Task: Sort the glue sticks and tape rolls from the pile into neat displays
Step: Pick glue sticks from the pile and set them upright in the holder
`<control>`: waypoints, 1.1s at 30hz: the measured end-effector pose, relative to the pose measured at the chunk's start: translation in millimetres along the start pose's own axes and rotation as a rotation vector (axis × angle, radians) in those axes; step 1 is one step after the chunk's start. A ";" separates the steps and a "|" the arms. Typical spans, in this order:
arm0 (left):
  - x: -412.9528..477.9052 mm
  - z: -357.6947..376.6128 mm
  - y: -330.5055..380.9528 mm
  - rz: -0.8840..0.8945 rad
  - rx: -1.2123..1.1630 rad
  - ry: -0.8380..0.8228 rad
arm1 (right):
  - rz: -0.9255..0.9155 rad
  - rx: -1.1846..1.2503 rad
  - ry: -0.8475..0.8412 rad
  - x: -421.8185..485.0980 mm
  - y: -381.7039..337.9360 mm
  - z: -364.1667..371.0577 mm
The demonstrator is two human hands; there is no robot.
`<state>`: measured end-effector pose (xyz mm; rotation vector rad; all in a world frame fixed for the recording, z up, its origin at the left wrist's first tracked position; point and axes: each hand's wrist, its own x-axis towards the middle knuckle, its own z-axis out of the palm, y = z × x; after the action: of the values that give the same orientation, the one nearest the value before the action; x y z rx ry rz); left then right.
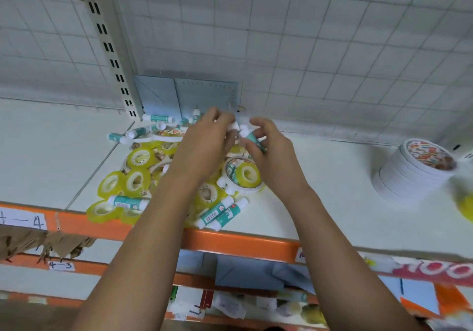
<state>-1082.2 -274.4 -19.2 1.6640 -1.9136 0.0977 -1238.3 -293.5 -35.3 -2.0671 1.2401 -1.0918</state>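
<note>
Both hands meet above the mixed pile (153, 166) of yellow tape rolls (138, 157) and loose glue sticks (217, 214), which lies at the left of the white shelf (320, 184). The right hand (273, 151) pinches one tilted teal glue stick (252, 139) between thumb and fingers. The left hand (204, 141) is curled round what appear to be white-capped sticks (235, 126) (blur obscures them). A stack of white rolls (414, 177) stands well apart, at right.

Left hand (204, 146), right hand (271, 159); both forearms (143, 228) bare along their whole visible length
</note>
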 end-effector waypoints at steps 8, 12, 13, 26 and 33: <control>-23.0 27.3 73.0 0.133 -0.038 -0.216 | -0.017 -0.283 0.079 -57.9 33.2 -78.9; -28.4 46.2 119.3 0.194 -0.099 -0.304 | 0.053 -0.322 0.089 -87.4 51.7 -120.8; -28.7 52.3 132.7 0.211 -0.113 -0.325 | 0.073 -0.322 0.101 -94.6 57.6 -131.8; -10.2 157.9 373.0 0.417 -0.284 -0.446 | 0.274 -0.362 0.244 -189.9 181.5 -337.2; -1.6 224.8 477.4 0.413 -0.225 -0.490 | 0.301 -0.338 0.223 -210.5 253.6 -427.0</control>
<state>-1608.8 -266.7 -51.9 1.1955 -2.5045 -0.3842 -1773.1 -229.2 -63.2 -1.9361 1.8888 -1.0472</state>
